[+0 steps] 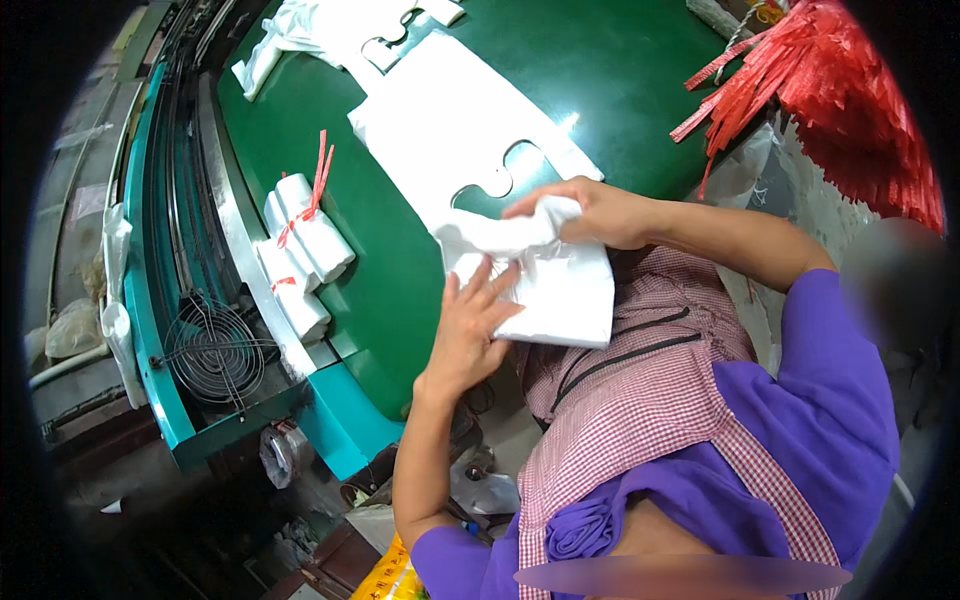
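The red ties (840, 90) at the far right run off the rim, and the right hand (590, 212) covers part of the folded white bags (545, 285).

Thin white plastic bags (545, 285), glossy green belt (400, 280)

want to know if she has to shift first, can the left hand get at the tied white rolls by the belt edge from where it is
Probably yes. The left hand lies flat on the folded bag stack, and only bare green belt separates it from the tied rolls; nothing stands between.
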Motion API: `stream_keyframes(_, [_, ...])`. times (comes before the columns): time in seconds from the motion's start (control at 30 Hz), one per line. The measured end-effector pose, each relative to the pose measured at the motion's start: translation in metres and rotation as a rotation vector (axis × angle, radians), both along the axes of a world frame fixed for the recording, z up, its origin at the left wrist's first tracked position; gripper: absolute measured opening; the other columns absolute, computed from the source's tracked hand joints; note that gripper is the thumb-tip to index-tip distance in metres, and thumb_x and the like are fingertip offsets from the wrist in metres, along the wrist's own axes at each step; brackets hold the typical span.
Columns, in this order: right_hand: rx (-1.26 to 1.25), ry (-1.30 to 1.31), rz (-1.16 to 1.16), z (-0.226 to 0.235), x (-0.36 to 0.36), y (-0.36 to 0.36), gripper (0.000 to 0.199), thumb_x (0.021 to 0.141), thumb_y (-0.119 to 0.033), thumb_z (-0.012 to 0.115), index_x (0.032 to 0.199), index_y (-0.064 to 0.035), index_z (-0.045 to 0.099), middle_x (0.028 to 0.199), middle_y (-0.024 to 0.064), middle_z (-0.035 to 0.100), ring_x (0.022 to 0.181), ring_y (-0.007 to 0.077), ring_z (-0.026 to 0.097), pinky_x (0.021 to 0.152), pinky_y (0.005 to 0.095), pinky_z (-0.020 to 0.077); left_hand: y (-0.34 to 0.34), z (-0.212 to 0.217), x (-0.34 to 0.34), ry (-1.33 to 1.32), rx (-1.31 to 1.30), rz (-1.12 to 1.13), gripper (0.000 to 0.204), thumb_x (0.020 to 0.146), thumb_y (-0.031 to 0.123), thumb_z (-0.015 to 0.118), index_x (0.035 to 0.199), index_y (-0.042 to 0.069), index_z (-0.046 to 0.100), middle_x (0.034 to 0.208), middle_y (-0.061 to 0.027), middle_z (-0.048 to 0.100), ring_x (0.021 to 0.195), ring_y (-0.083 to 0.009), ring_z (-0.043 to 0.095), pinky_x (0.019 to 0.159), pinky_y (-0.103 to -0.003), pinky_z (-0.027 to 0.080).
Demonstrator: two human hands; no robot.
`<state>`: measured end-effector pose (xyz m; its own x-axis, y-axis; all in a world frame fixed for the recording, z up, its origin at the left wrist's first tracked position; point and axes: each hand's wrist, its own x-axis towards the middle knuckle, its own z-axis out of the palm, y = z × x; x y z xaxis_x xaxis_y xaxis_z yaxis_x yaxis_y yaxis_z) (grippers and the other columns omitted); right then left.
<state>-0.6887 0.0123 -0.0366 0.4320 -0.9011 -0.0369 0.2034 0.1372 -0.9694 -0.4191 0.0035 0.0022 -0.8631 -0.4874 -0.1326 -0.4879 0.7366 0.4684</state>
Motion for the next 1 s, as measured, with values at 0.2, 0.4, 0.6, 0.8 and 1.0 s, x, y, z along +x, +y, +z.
stream_keyframes(0.2, [-1.190,0.875,0.285,0.000,-0.027,-0.026,0.036,0.087,-0.008,0.052,0.123,-0.0048,0.058,0.139,0.0140,0.049,0.134,0.0292,0.041,0.111,0.0378,0.0342,-0.024,0.020,-0.030,0.065,-0.565,-0.084,0.033,0.063,0.005,0.069,0.095,0.011,0.064,0.107,-0.0032,0.062,0.102,-0.0270,0.057,0.090,-0.043,0.038])
stream_keyframes(0.4, [-1.323,0.923,0.578,0.008,-0.028,-0.038,0.048,0.086,-0.003,0.050,0.134,0.0016,0.047,0.145,0.0158,0.042,0.137,0.0300,0.036,0.114,0.0449,0.0290,-0.052,0.022,-0.039,-0.099,-0.305,-0.097,0.034,0.067,0.006,0.068,0.101,0.009,0.066,0.136,-0.0091,0.053,0.131,-0.0340,0.042,0.112,-0.053,0.025])
stream_keyframes(0.6, [-0.699,0.854,0.399,0.040,-0.038,0.017,0.053,0.087,-0.021,0.055,0.130,0.0064,0.047,0.139,0.0309,0.041,0.132,0.0393,0.039,0.112,0.0484,0.0281,0.003,-0.002,-0.039,0.021,-0.187,0.067,0.038,0.070,0.005,0.067,0.108,0.006,0.061,0.133,-0.0122,0.055,0.125,-0.0367,0.049,0.104,-0.056,0.034])
stream_keyframes(0.8, [-0.953,1.125,0.074,0.025,-0.016,0.054,0.053,0.081,-0.035,0.067,0.112,0.0063,0.057,0.127,0.0271,0.051,0.117,0.0401,0.051,0.096,0.0435,0.0439,0.018,0.005,-0.034,0.029,-0.190,0.007,0.045,0.075,0.011,0.070,0.118,0.006,0.058,0.127,-0.0189,0.057,0.114,-0.0355,0.056,0.098,-0.051,0.041])
stream_keyframes(1.0, [-0.404,0.968,-0.140,0.022,-0.014,0.001,0.031,0.083,-0.031,0.068,0.101,-0.0064,0.064,0.095,0.0147,0.064,0.088,0.0343,0.063,0.074,0.0446,0.0488,-0.042,-0.002,-0.042,-0.040,-0.219,0.386,0.014,0.086,0.018,0.066,0.094,0.007,0.068,0.085,-0.0141,0.066,0.078,-0.0310,0.064,0.064,-0.042,0.048])
